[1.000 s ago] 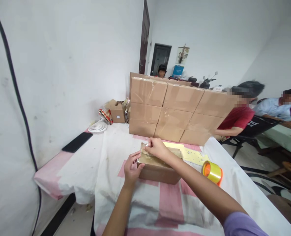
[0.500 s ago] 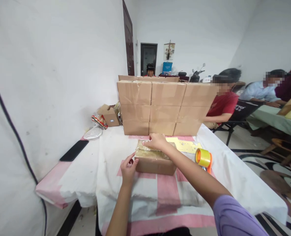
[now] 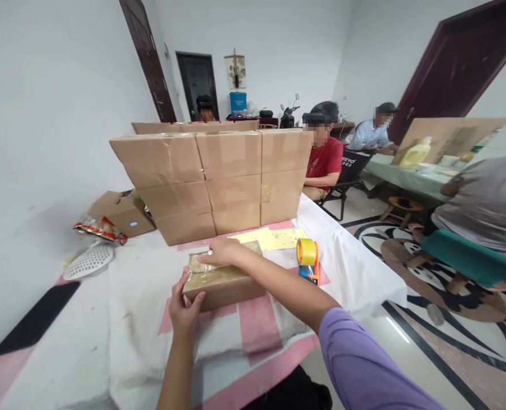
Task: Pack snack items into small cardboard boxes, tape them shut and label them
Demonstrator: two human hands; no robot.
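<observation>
A small brown cardboard box lies on the table before me, with glossy, wrinkled clear tape across its top. Its left end is in the grip of my left hand, thumb on the front side and fingers round the corner. My right hand rests on the taped top with bent fingers, partly hidden; whatever they pinch is too small to make out. To the right stands a roll of yellow tape in an orange and blue dispenser.
Behind the box rises a wall of stacked cardboard boxes. Yellow paper lies at its foot. On the left are a black phone-like slab, a white perforated scoop and an open carton. A person in red sits beyond the right edge.
The view has swung to the right, so the table and boxes appear further left. Both hands keep their places on the small box.
</observation>
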